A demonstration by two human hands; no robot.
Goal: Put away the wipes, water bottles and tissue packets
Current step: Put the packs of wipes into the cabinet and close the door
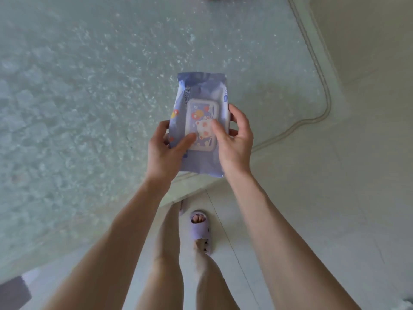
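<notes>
Bright, even daylight with faint shadows; wide-angle bending at the edges; the bench (89, 108) top is soft and blurred.

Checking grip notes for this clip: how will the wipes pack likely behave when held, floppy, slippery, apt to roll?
The wipes pack is probably soft and somewhat floppy: its film wrapper is creased at the top. Its hard lid likely stiffens the middle. Being flat, it should not roll; the smooth film may be slippery.
</notes>
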